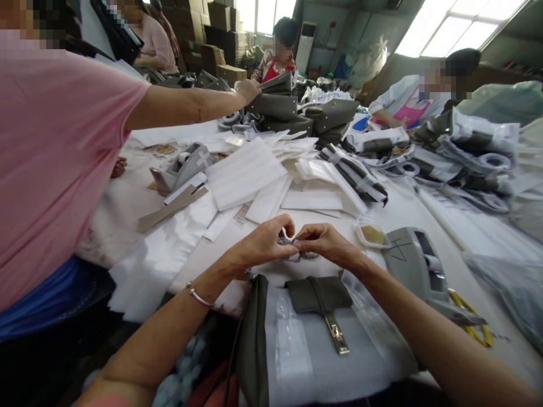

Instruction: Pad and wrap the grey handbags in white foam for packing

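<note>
My left hand [270, 242] and my right hand [322, 243] meet just beyond a dark olive handbag [254, 339]. Fingers of both are pinched on a small greyish piece [288, 242], mostly hidden by the fingertips; its kind I cannot make out. The bag lies in front of me, its front covered by a pale protective sheet [292, 345] with clear tape. Over the sheet hangs a flap [320, 294] with a strap and a gold-coloured metal clasp [337, 334].
A grey tape dispenser [413, 260], yellow-handled scissors [470, 325] and a small plastic tub [372, 234] are at right. White foam sheets [246, 172] lie ahead, with another dispenser [186, 167]. Bags [280, 107] are piled behind. A co-worker in pink [63, 152] reaches across from the left.
</note>
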`<act>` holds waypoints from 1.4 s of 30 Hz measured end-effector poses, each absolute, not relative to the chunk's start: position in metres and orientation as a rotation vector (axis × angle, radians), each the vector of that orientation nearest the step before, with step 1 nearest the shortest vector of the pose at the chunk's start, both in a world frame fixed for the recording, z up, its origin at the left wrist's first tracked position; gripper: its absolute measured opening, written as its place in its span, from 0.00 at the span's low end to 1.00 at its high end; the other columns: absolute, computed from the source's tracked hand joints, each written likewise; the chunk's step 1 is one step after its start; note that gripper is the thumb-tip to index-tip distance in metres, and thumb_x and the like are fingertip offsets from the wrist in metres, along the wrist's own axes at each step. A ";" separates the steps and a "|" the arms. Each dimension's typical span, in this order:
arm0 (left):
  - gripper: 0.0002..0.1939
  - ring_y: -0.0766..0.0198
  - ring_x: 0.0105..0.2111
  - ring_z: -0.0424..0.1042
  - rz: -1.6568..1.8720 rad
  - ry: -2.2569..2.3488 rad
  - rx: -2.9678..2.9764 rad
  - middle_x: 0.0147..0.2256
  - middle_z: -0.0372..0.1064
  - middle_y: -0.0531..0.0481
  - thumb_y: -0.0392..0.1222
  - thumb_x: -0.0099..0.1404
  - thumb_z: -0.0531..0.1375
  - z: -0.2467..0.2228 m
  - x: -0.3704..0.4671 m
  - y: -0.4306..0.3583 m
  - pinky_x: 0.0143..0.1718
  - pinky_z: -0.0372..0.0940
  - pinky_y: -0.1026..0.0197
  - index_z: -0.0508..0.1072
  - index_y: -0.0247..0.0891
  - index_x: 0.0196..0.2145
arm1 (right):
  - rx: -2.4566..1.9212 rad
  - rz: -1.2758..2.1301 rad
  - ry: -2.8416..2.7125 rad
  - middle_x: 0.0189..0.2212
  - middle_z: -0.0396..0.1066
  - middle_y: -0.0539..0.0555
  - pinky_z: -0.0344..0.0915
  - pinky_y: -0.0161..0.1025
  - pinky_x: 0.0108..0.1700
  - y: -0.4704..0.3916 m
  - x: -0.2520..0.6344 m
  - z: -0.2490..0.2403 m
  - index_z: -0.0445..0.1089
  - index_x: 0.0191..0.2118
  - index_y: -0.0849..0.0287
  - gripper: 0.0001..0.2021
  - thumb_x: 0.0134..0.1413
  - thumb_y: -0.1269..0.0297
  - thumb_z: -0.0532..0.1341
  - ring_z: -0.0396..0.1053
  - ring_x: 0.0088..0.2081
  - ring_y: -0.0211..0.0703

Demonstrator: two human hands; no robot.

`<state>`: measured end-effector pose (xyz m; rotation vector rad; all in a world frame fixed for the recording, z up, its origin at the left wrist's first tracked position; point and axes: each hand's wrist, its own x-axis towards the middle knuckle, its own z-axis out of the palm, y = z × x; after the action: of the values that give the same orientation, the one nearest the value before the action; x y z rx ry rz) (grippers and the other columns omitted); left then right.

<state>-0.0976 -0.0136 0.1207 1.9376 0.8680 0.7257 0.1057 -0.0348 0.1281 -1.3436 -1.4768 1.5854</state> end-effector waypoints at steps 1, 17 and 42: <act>0.14 0.63 0.32 0.69 0.718 0.901 1.941 0.32 0.69 0.54 0.42 0.54 0.65 0.120 -0.098 -0.014 0.33 0.62 0.63 0.68 0.39 0.38 | -1.327 1.548 -1.507 0.19 0.72 0.49 0.59 0.32 0.25 -0.035 0.105 0.127 0.75 0.27 0.63 0.16 0.38 0.55 0.74 0.65 0.21 0.34; 0.08 0.66 0.26 0.64 0.607 1.000 1.604 0.24 0.67 0.57 0.42 0.50 0.62 0.111 -0.095 -0.009 0.26 0.55 0.65 0.73 0.37 0.29 | -1.302 0.385 -2.312 0.27 0.76 0.51 0.61 0.32 0.32 -0.038 0.102 0.130 0.77 0.31 0.60 0.07 0.51 0.75 0.61 0.70 0.28 0.37; 0.23 0.66 0.22 0.70 0.833 0.804 0.914 0.25 0.71 0.53 0.45 0.45 0.72 0.073 -0.108 0.016 0.23 0.66 0.66 0.68 0.37 0.36 | -1.495 0.156 -2.198 0.54 0.73 0.59 0.64 0.52 0.61 -0.070 0.102 0.135 0.72 0.55 0.58 0.18 0.60 0.66 0.57 0.70 0.56 0.50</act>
<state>-0.1082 0.0157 0.0729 0.9136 0.8043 0.8330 0.1023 -0.0696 0.1351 -1.4954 -2.1977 0.1558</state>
